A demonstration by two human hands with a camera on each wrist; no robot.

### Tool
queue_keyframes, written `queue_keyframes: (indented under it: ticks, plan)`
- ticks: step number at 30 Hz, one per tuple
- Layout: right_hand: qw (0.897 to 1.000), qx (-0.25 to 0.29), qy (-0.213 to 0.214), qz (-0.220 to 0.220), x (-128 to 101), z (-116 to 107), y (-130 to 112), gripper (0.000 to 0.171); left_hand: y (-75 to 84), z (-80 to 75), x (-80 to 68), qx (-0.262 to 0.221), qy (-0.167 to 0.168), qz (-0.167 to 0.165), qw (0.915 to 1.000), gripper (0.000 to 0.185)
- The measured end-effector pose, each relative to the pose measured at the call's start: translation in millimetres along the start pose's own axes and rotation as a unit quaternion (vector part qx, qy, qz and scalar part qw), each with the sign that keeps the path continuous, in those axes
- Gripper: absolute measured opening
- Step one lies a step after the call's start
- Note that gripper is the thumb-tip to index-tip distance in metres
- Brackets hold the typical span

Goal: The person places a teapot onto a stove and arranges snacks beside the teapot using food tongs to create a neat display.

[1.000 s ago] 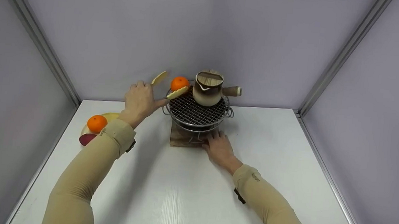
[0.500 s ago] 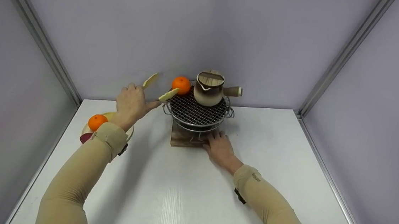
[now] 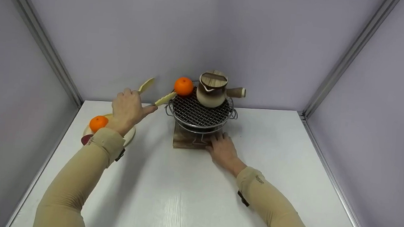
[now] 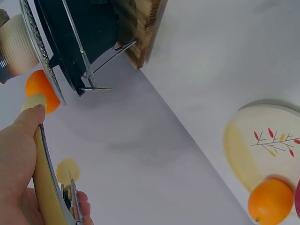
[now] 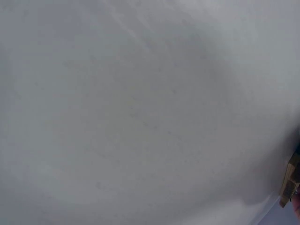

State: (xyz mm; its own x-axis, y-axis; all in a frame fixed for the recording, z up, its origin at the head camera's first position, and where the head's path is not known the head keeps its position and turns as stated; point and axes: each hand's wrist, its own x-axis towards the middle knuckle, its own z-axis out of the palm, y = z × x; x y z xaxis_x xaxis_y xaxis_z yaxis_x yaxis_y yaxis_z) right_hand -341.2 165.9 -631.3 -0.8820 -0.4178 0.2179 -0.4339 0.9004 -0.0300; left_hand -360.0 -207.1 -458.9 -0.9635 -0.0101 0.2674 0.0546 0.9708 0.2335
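1. White table (image 3: 176, 212), set against grey panels, bearing all the rest.
2. Round wire-mesh grill (image 3: 198, 115) at the far middle of the table, on metal legs; unmoved over the last second.
3. Pale plate (image 3: 130, 136) with a leaf-and-twig pattern, on the left of the table; more of the rim exposed than a second ago, with the left sleeve shifted outward.
4. Wooden board (image 3: 185, 141) beneath the grill, in the same place as before.
5. Brown-and-cream pot (image 3: 210, 98) upright on the grill, wooden lid on, handle pointing right.
6. Yellowish tongs (image 4: 47, 183), tips spread wide apart with nothing between them; formerly around the grill orange, now drawn left and lower.
7. Left hand (image 3: 126, 109) clamped on the tongs, farther left and nearer than before. Right hand (image 3: 224, 152) unmoved, fingers apart and nearly straight, touching the board's right front corner.
8. Grill orange (image 3: 183, 86) resting on the mesh, left of the pot, near one tong tip; cannot tell whether touching. Plate orange (image 3: 98, 123) on the plate, as before.
9. Dark-red piece (image 3: 86, 139) beside the plate orange, partly hidden by the sleeve.
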Motion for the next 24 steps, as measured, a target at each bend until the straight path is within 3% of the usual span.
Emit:
queue_keyframes:
  ticks: [10,24]
  plan:
    - [1.0,0.004,-0.005,0.0,0,-1,0,0.054,-7.4,3.7,-5.1,-0.018,-0.024,-0.015,0.9994,0.087]
    - [1.0,0.006,-0.009,0.006,2,1,1,0.056,-19.2,3.2,-10.1,-0.029,-0.031,-0.034,0.9985,0.087]
